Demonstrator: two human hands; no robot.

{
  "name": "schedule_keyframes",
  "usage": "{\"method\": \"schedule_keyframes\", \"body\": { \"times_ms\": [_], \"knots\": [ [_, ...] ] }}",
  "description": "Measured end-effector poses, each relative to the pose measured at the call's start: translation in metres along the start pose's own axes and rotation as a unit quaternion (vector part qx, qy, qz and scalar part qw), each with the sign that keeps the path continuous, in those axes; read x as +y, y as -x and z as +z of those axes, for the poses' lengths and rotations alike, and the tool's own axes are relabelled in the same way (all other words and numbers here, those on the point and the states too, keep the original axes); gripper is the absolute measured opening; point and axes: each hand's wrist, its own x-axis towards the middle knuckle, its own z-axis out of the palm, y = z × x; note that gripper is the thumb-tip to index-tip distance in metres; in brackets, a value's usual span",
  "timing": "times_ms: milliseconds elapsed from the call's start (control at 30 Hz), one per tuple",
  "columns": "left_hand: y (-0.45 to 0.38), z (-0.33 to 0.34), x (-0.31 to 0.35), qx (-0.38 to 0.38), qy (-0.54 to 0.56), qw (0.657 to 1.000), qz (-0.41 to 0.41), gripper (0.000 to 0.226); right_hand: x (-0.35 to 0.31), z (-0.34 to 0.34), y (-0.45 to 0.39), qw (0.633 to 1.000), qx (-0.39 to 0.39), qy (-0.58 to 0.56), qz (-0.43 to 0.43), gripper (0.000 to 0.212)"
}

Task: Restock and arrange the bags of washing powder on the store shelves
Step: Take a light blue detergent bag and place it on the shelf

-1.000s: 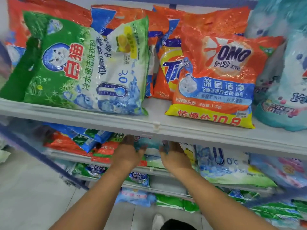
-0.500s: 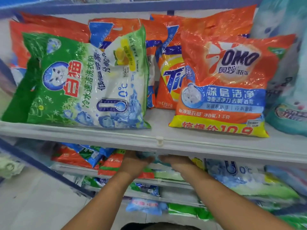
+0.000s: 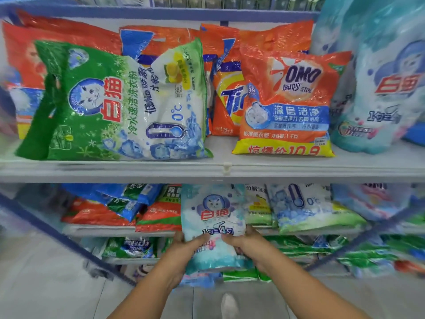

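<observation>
Where both hands reached under the upper shelf (image 3: 207, 171) a second ago, left hand (image 3: 184, 247) and right hand (image 3: 248, 245) now draw out a pale blue bag (image 3: 212, 217), fingers curled round its sides, freeing it for placement.

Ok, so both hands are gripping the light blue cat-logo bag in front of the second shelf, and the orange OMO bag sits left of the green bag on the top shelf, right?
Not quite. In the head view the orange OMO bag sits right of the green bag on the top shelf, not left. The rest holds: the left hand and right hand both grip the light blue cat-logo bag in front of the second shelf.
</observation>
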Motion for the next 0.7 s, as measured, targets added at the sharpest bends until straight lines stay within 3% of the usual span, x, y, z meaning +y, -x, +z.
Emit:
{"method": "schedule_keyframes", "body": {
  "times_ms": [67, 100, 200, 333, 533, 700],
  "knots": [
    [0.008, 0.0, -0.003, -0.017, -0.014, 1.0, 0.009, 0.051, 0.01, 0.0, 0.024, 0.998, 0.029, -0.045, -0.02, 0.064],
    [0.012, 0.001, -0.004, -0.027, -0.02, 0.999, 0.009, 0.046, 0.015, -0.002, 0.035, 0.997, 0.044, -0.06, -0.026, 0.057],
    [0.03, 0.008, -0.011, -0.057, -0.041, 0.998, 0.003, 0.054, 0.029, -0.009, 0.067, 0.993, 0.066, -0.077, -0.053, 0.071],
    [0.066, 0.035, -0.018, -0.086, -0.062, 0.994, 0.003, 0.032, 0.046, -0.029, 0.116, 0.988, 0.115, -0.078, -0.071, 0.034],
    [0.111, 0.087, -0.02, -0.111, -0.077, 0.99, 0.034, 0.042, 0.065, -0.082, 0.167, 0.972, 0.164, -0.099, -0.134, 0.021],
    [0.157, 0.136, -0.027, -0.128, -0.136, 0.979, 0.086, 0.05, 0.079, -0.138, 0.212, 0.969, 0.137, -0.094, -0.181, 0.03]
  ]
}}
